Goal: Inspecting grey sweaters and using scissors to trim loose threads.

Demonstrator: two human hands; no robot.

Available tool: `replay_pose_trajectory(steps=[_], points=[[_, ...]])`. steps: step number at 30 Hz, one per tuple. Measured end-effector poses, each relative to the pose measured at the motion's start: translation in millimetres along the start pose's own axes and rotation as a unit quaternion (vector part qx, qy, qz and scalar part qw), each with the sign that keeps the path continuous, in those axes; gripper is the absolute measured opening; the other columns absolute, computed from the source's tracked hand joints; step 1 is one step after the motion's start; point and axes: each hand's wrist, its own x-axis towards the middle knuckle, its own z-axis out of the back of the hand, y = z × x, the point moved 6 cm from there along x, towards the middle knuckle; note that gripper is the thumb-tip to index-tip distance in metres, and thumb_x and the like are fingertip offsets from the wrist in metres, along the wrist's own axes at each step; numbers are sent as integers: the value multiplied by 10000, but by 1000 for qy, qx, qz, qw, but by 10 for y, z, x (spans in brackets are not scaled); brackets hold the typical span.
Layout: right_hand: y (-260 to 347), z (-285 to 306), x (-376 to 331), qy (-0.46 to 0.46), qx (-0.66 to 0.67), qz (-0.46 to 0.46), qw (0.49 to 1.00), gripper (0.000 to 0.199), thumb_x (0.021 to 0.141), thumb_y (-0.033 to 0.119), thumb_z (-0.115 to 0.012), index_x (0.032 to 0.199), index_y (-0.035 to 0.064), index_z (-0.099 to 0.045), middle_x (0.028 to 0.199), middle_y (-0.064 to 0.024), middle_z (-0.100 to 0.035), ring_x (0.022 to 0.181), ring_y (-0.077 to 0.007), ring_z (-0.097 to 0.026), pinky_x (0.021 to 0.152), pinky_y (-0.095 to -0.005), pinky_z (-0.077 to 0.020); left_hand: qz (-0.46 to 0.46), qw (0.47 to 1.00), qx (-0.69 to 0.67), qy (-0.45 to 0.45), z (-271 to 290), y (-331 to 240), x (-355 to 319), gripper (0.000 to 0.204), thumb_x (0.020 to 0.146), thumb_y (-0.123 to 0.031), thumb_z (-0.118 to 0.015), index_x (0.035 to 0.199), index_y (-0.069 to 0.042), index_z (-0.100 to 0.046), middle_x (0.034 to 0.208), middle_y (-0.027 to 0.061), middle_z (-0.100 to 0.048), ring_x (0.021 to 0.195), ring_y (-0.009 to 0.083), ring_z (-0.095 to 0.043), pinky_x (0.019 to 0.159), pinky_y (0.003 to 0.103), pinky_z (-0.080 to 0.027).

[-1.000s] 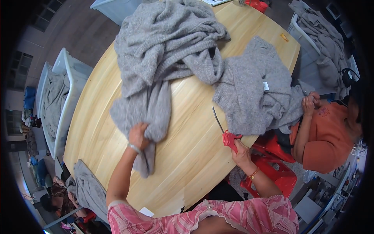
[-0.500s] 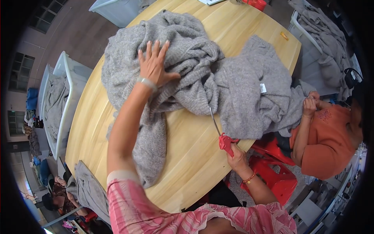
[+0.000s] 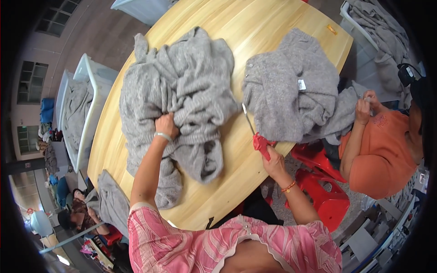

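Observation:
A bunched grey knit sweater (image 3: 195, 77) lies on the left part of the pale wooden table (image 3: 227, 200). My left hand (image 3: 166, 125) is closed on a fold of it near its lower middle. In my right hand (image 3: 274, 163) is a red-handled tool (image 3: 261, 144) with a long thin metal shaft, its exact kind unclear. The shaft tip points up into the gap between this sweater and a second grey knit garment (image 3: 291, 100), which has buttons and a white label (image 3: 301, 84). Whether the tip touches either one I cannot tell.
On the right, a person in an orange top (image 3: 382, 150) holds the second garment's end. Bins of grey knitwear stand at left (image 3: 93, 109) and far right (image 3: 357, 27). Red stools (image 3: 325, 200) sit below the table's right edge. A small yellow item (image 3: 332, 30) lies near the far edge.
My left hand went from spread flat on the sweater to gripping it lower down. The sweater has shifted left, away from the second garment. The red-handled tool moved slightly up.

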Motion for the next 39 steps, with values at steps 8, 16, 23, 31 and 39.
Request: replay_pose_trajectory(steps=[8,16,23,31,39], points=[[35,18,-205,76,108,-21,991,276,892,32,-514,1165,4,-538,937,-133,-674,918,-192,-642,819,-285,-474,-77,989,63,106,375,-497,-1607,1001,539,-441,-820,1359,-102,-357,1322,189,-399,1260,376,-335,982,552,-299],[226,179,-394,94,140,-34,985,316,891,9,-510,1205,-18,-524,973,-129,-673,941,-193,-645,852,-282,-468,-184,970,-156,40,72,-1695,-1388,639,693,-259,-721,1235,-28,-473,1151,179,-536,1064,323,-507,865,424,-428],[312,430,-377,71,77,-3,994,274,887,80,-539,1151,16,-568,935,-143,-684,900,-223,-665,795,-306,-488,-163,970,-157,92,33,-1486,-1307,522,702,-326,-707,1123,-59,-553,1115,173,-531,1073,354,-498,836,460,-452],[439,72,-215,122,149,19,981,233,904,96,-541,1099,-24,-585,959,-100,-673,905,-166,-626,821,-278,-464,-235,967,-74,-67,-8,-1718,-1720,467,653,-217,-706,1074,-101,-542,981,115,-509,960,283,-489,790,395,-346],[487,-100,-252,136,124,25,983,277,906,50,-521,1176,-10,-541,1118,-101,-620,920,-159,-634,823,-279,-470,-134,929,-340,54,-30,-1485,-1547,362,654,-124,-584,1008,-67,-623,809,227,-633,784,394,-615,704,469,-486]])
